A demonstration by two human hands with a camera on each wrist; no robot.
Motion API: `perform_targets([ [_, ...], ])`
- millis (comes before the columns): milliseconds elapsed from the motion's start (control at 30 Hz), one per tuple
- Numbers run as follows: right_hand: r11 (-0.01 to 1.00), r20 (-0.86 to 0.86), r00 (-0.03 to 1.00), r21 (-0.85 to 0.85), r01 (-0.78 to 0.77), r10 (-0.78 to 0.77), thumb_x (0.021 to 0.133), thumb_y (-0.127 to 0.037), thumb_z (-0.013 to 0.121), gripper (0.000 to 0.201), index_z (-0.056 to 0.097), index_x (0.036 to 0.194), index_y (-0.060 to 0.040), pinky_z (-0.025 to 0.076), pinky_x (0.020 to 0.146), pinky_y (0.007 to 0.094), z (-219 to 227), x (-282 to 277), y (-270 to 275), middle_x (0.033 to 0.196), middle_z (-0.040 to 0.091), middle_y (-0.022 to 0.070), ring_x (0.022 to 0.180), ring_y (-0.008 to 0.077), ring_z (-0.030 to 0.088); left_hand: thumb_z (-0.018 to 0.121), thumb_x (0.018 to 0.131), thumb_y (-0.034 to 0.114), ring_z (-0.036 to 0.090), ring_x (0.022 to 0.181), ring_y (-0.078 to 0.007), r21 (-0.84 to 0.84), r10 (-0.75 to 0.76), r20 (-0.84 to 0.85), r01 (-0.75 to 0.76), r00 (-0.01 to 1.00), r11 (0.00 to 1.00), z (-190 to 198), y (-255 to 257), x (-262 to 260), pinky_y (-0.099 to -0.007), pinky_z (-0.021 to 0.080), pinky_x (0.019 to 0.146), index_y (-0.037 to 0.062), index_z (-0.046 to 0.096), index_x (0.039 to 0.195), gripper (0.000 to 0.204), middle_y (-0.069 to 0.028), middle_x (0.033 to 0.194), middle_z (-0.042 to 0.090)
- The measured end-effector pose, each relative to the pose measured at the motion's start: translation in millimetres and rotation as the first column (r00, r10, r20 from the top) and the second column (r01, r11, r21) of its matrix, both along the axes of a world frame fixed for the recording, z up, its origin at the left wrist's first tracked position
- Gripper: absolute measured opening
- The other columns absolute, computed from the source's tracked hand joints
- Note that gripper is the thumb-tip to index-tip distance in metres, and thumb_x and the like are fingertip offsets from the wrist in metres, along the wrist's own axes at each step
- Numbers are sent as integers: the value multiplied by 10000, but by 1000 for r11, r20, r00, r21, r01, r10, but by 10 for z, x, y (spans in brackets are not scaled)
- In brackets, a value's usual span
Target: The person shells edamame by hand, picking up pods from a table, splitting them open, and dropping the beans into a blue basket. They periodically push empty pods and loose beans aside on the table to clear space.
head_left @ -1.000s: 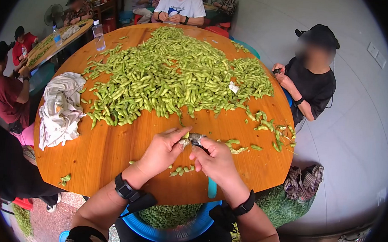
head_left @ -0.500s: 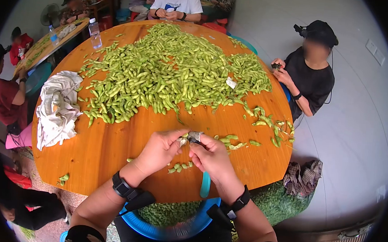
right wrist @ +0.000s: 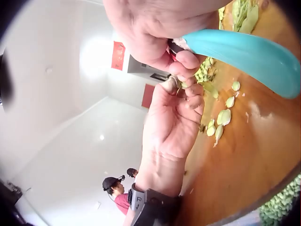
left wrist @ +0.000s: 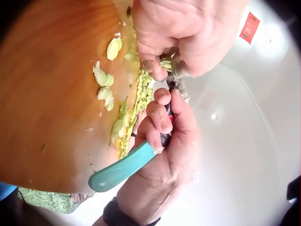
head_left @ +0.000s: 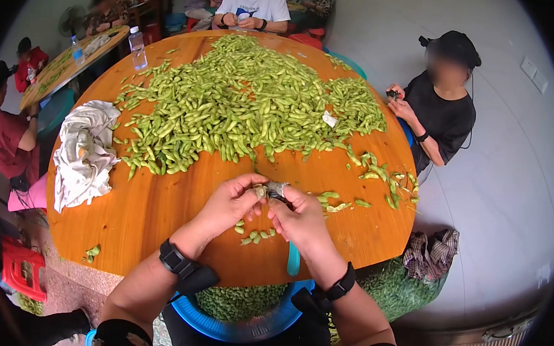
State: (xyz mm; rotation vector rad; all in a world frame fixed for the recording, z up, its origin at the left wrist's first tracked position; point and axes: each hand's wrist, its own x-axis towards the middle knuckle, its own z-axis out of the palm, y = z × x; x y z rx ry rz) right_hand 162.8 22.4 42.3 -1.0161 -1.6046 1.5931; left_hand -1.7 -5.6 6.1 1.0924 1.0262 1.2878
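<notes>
Over the near side of the round table, my two hands meet at the fingertips. My left hand [head_left: 223, 203] pinches a small pale green bean pod [left wrist: 166, 64] between thumb and fingers, which cover most of it. My right hand [head_left: 304, 221] grips a tool with a curved turquoise handle [left wrist: 123, 168]. Its dark upper part runs between the right thumb and fingers, up against the pod; the tool's exact kind I cannot tell. Below the hands lies a short row of shelled green beans [head_left: 257, 236]. Beyond them spreads a large heap of green bean pods [head_left: 230, 112].
A crumpled white cloth [head_left: 85, 153] lies at the table's left, and a water bottle [head_left: 138, 49] stands behind it. Loose pods [head_left: 380, 174] are scattered at right. A blue basin [head_left: 240, 330] of beans sits below the table edge. People [head_left: 446, 101] sit around the tables.
Both hands have shifted slightly left and up, staying together. The left fingers have closed further over the pod. Loose beans now show just below the left hand.
</notes>
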Motion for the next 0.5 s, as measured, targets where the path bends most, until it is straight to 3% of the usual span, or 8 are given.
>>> perform_targets([
  [67, 998, -26, 999, -50, 28, -29, 894, -33, 530, 104, 622, 941, -37, 378, 449, 194, 32, -24, -47, 664, 535, -20, 505, 33, 467, 418, 933, 45, 531, 633, -60, -124, 21, 168, 0, 986, 992, 14, 10, -14, -188, 410, 526, 41, 558, 1170, 275, -13, 843, 600],
  [200, 999, -18, 1000, -49, 22, -23, 897, -32, 527, 107, 619, 952, -36, 371, 439, 195, 54, -56, -97, 666, 537, -18, 498, 34, 461, 414, 914, 30, 513, 621, -56, -117, -10, 218, 36, 976, 993, -50, 42, -97, -188, 399, 527, 43, 561, 1161, 287, -7, 832, 593],
  [267, 996, -52, 997, -71, 46, -50, 911, -52, 544, 118, 643, 975, -57, 314, 372, 189, 9, -61, -87, 654, 550, -21, 453, 27, 448, 416, 911, 23, 511, 625, -53, -106, -15, 131, 29, 991, 994, 4, 14, -68, -181, 392, 532, 44, 571, 1160, 294, 0, 838, 594],
  [400, 993, -61, 994, -83, 86, -91, 912, -44, 539, 138, 637, 1009, -45, 312, 366, 188, 50, 31, -79, 658, 556, -13, 437, 32, 441, 416, 904, 3, 510, 615, -57, -86, -5, 1, 5, 1000, 996, 84, -49, -17, -188, 413, 552, 38, 586, 1157, 306, 14, 856, 600],
  [467, 975, -159, 963, -90, 204, -216, 912, -30, 514, 174, 632, 1040, -43, 321, 393, 198, 123, 183, -4, 674, 548, -10, 447, 33, 433, 418, 904, 1, 522, 623, -75, 19, 70, -227, -68, 971, 998, 105, -81, -40, -215, 447, 581, 22, 602, 1137, 298, 15, 883, 607],
  [500, 967, -148, 956, -54, 249, -254, 916, -43, 514, 186, 638, 1055, -53, 322, 398, 189, 120, 307, 58, 671, 550, -15, 450, 25, 427, 418, 904, 1, 522, 623, -75, 25, 67, -234, -63, 970, 998, 84, -105, -55, -215, 447, 581, 22, 602, 1137, 298, 15, 883, 607],
])
